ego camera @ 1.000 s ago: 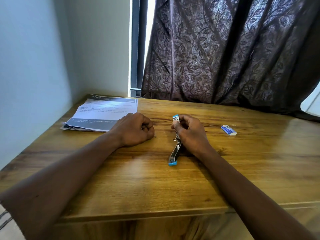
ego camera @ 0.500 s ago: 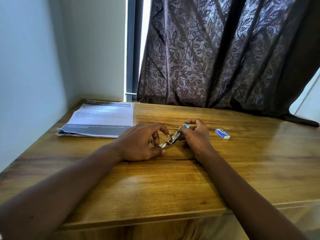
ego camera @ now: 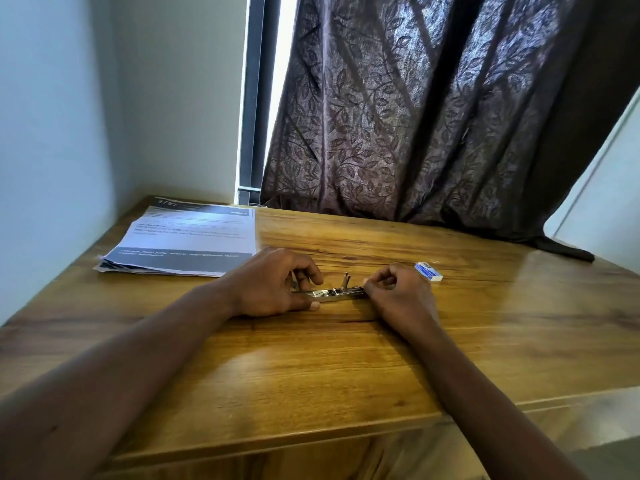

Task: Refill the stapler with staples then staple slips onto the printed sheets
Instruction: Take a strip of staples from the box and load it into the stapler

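Head view, the only view. Item: stapler (ego camera: pixel 332 293), small, bright metal, lying crosswise on the wooden surface (ego camera: pixel 311 368) and spread open lengthwise, with a short metal tab standing upright near its middle; both ends are hidden inside the hands. Left hand (ego camera: pixel 273 282): at the stapler's left end, thumb below and fingers curled over, gripping it. Right hand (ego camera: pixel 398 292): at the stapler's right end, fingers bunched and pinching the tip; exactly which part the fingertips hold cannot be told. Staple box (ego camera: pixel 428 271), blue and white: right of the stapler and a little farther from the person, just beyond the right hand, untouched. Printed sheets (ego camera: pixel 187 237), a stack: left of the stapler and farther back, apart from it; separate slips cannot be made out. Curtain (ego camera: pixel 415 116), dark and leaf-patterned: behind the stapler, hanging down to the surface's far edge. Change noted: a second ago the stapler pointed away from the person, held by the right hand alone, with the left hand a closed fist beside it; half a second ago both hands had it on a slant; now it lies sideways between them, opened out. Assessment: the refill appears to be at its opening step, the magazine seemingly exposed, no staples taken from the box, and the stapling of slips not begun.
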